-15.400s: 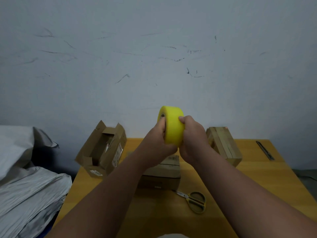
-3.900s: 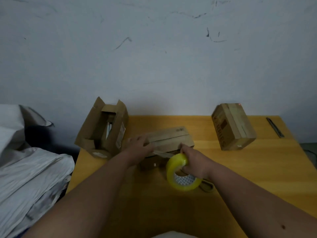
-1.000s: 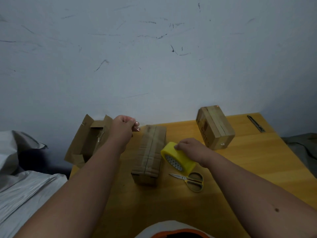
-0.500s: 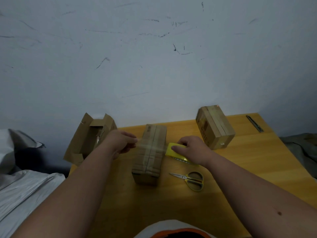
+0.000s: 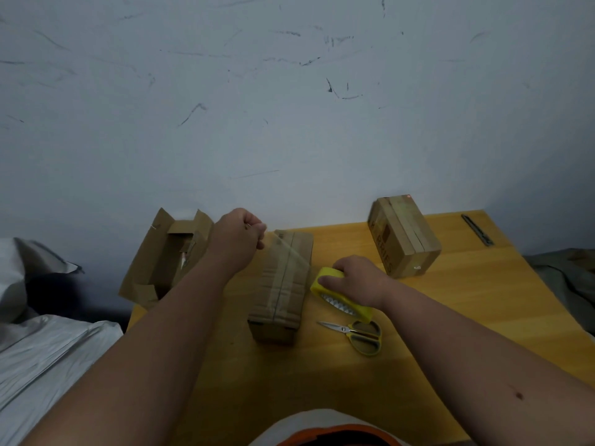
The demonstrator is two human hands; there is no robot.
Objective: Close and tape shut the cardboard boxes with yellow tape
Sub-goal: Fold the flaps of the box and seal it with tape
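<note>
Scuffed grey-white wall behind, yellow wooden table (image 5: 467, 304) below, pale bedding heaped off its left edge.

Head view, the only 1. Middle cardboard box (image 5: 283, 284) closed, flat on the table, long axis running from near edge toward the wall, seam along that same axis. Left hand (image 5: 238, 236) raised above the far left corner of that box, fingers (image 5: 257, 227) curled tight, pinching the free end of a clear-looking tape strip (image 5: 291, 254). Strip stretched slantwise over the box top, down and right to the yellow tape roll (image 5: 341, 296). Right hand (image 5: 357, 280) clamped over the roll, fingers wrapped on its upper rim, roll low against the table just beside the box's right flank. So: strip lying crosswise to the seam, left end high and clear of the cardboard, right end low.

Judged next: lowering the left end onto the box's left side, so the strip crosses the lid. Left hand nearer the landing spot; right hand only anchoring. Risk of the strip twisting or sticking early.

Scissors (image 5: 357, 334) near the right wrist, handy for the cut. 1 open box (image 5: 167, 255) at the left table corner, flaps up, not yet done. 1 taped box (image 5: 404, 236) at the far right, a dark slim tool (image 5: 476, 229) beyond it.
</note>
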